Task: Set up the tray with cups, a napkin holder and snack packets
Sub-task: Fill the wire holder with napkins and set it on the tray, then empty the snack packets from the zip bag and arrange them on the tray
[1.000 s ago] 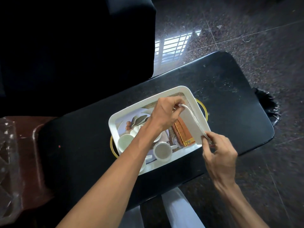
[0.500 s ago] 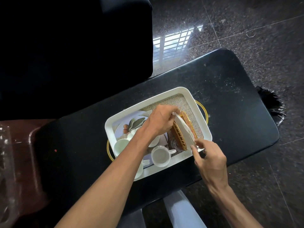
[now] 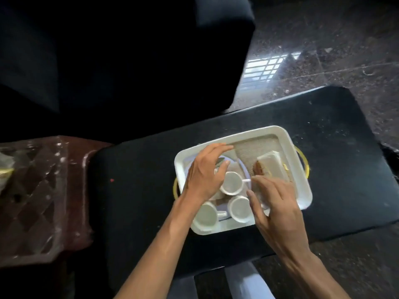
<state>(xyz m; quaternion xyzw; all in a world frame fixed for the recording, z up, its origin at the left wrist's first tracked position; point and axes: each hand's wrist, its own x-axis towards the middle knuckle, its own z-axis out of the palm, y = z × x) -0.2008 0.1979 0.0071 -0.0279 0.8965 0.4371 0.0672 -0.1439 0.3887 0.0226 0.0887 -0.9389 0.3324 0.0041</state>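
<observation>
Fingers (image 3: 218, 147) spread — white cups (image 3: 232, 183) (upright)

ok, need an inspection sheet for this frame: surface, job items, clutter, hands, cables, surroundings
Surface: black table, dusty specks; white tray with gold handles sits on it.
Job's things: three white cups grouped in the tray's left half on a plate; napkin holder with white napkins in the right half, on a woven liner. Snack packets: nothing seen.
Clutter: small red speck on the table.
Hands: left hand open, spread over the cups; right hand open, fingers by the napkin holder; neither grips anything.
Cables: nothing seen.
Surroundings: dark polished stone floor, dark sofa behind, clear cut-glass piece on a brown stand at left.
</observation>
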